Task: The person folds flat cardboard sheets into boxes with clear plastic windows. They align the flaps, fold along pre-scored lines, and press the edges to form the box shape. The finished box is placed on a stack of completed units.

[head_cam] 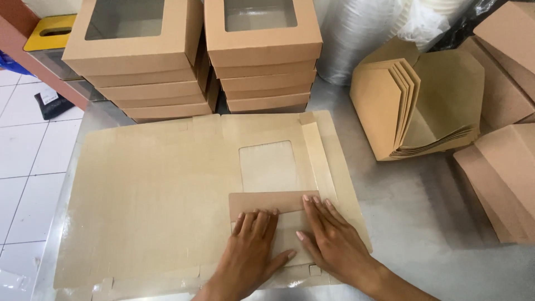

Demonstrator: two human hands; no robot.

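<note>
I press both hands, left hand (252, 245) and right hand (330, 237), flat and open on the flap (267, 203) below the blank's (150, 195) window (268, 165), creasing it; next, firm pressure along the fold.

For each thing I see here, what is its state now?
Flat box sheets: unfolded, lying flat.
Brown flap: folded over, pressed down.
Left hand: flat on the flap.
Right hand: flat on the flap.
Window boxes: assembled, closed, stacked.
Nested cartons: open, on their side.

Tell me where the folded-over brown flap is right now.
In the head view, the brown flap lies low and centre on the flat cardboard sheet, just below its window cutout, pressed by the left hand and right hand.
</note>
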